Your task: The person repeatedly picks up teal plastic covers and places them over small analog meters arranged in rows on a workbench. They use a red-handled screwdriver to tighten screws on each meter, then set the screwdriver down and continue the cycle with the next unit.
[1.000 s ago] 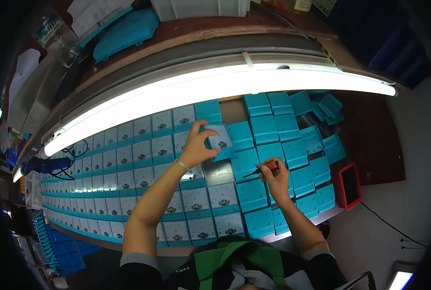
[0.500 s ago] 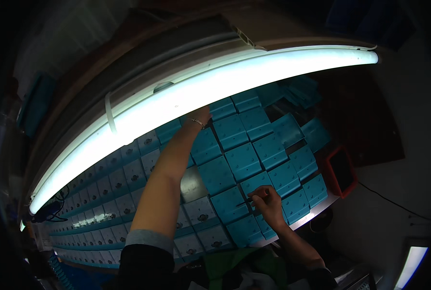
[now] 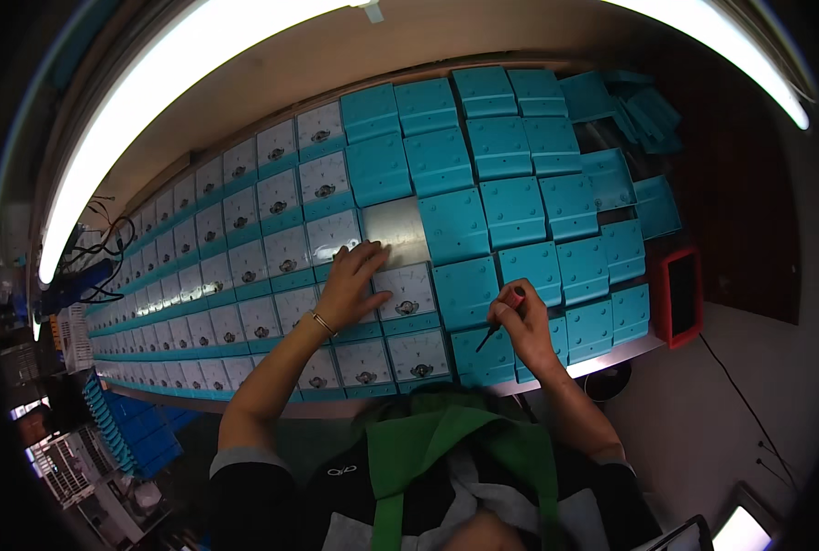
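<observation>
My left hand [image 3: 349,286] rests palm down with its fingers spread, over a white-faced panel meter [image 3: 334,234] and its neighbours. Its fingertips reach the edge of a bare metal patch [image 3: 402,234] among the rows. In my right hand [image 3: 529,335] is a screwdriver [image 3: 488,338] with a reddish handle, its dark shaft slanting down to the left. That hand hovers above the front rows of teal boxes [image 3: 455,225]. These boxes lie in close rows right of the meters, with small bumps on their tops.
Rows of white-faced meters in teal bases [image 3: 248,262] run far to the left. Loose teal pieces [image 3: 648,115] are heaped at the back right. A red-rimmed dark bin [image 3: 694,294] stands at the table's right end. Lit tubes [image 3: 134,101] arch overhead; cables [image 3: 106,248] hang at left.
The view has shifted, showing more of the table. My left hand has come back from the far teal rows to the meters beside the bare patch. My right hand stays over the front teal boxes.
</observation>
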### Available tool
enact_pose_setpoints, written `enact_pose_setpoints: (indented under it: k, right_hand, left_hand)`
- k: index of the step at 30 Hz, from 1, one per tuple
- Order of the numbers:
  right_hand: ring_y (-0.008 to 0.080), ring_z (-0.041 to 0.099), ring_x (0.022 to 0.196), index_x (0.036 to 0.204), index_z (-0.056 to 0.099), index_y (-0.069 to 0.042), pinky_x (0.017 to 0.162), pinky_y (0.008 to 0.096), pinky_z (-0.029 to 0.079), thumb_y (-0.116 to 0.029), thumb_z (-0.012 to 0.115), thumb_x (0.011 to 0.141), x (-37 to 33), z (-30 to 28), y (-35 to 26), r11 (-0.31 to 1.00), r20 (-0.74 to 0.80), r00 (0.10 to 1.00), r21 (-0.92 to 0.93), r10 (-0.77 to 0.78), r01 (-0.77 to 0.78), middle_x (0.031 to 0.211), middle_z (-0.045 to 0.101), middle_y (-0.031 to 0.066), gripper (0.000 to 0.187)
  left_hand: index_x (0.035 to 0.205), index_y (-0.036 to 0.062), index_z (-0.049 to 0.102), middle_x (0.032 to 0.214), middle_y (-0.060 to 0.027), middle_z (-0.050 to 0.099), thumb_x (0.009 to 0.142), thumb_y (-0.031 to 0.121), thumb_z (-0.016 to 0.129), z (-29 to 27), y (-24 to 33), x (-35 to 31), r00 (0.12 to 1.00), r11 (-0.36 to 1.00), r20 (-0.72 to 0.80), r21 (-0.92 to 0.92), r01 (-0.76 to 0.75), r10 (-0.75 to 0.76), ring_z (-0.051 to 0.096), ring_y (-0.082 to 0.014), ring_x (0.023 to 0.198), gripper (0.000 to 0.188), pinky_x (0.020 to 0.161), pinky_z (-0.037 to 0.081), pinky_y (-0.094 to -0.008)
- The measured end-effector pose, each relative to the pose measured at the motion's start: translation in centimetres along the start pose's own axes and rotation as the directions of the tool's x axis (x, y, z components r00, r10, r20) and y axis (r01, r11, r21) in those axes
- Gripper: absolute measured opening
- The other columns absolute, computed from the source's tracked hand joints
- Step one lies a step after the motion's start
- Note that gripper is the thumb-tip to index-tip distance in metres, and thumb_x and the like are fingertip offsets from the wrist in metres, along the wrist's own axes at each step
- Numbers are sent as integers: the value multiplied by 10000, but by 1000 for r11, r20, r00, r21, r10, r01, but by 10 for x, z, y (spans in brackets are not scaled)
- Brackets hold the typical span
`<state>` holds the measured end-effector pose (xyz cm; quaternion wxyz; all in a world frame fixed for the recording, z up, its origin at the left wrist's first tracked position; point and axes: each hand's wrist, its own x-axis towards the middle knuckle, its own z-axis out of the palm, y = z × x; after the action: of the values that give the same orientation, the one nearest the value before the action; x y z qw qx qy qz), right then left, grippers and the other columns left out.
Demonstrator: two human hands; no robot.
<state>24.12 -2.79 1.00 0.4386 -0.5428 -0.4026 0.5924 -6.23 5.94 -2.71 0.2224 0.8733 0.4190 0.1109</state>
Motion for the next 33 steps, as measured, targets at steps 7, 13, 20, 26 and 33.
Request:
enact_pose_setpoints:
  k: [7,13,20,26,33]
  right_hand:
    - [199,581,716,914,527,-46,570,307,472,-10,578,735,-38,17,9,705,307,945,-646,-111,293,925,532,86,190]
    - [351,544,1001,1331,405,-196,681,396,548,-173,785,653,-88,20,36,272,408,909,-887,85,373,1421,291,163,778]
    - [369,523,1037,1364,371,-244,755,399,543,-135,766,669,-93,20,47,304,355,935,-892,9,335,1462,259,106,806]
    - [357,497,1082,1375,362,-257,822,412,525,-150,769,671,-95,21,48,288,328,944,-908,38,303,1489,221,80,821]
    - [190,627,686,1133,593,-89,659,314,529,-131,688,767,-79,-18,32,652,-38,927,-722,-373,233,1106,594,128,380]
  left_hand:
    - [1369,137,384,1475,-108,286,698,329,748,48,73,-102,986,992,124,42,-115,109,252,-307,1370,787,1076,222,-554]
    - [1365,135,402,1481,-99,285,664,401,746,58,80,-108,987,994,121,26,-108,104,266,-293,1367,825,1082,179,-551]
    - [1331,130,437,1463,-100,310,691,354,731,61,79,-107,984,983,115,115,-146,133,276,-306,1355,739,1063,189,-583]
    - [1325,124,448,1449,-115,330,703,296,725,44,66,-86,984,972,94,166,-165,151,308,-352,1323,703,1039,225,-597]
    - [1318,104,444,1460,-127,302,716,288,707,48,59,-80,984,978,109,140,-155,140,286,-378,1327,683,1047,212,-582]
